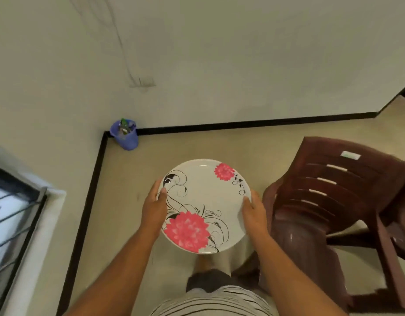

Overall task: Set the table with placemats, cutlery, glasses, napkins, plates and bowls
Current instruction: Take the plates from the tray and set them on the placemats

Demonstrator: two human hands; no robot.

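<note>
A round white plate [205, 197] with pink flowers and black swirls is held level in front of me, above the floor. My left hand [154, 208] grips its left rim, thumb on top. On the opposite rim, my right hand [254, 212] grips the same way. No table, placemat, cutlery or glass shows in this view.
A dark brown plastic chair [329, 201] stands close on the right. A blue bin [124, 134] sits in the corner of the room at the wall. A barred window [12, 215] is at the left. Beige floor [197, 144] lies ahead.
</note>
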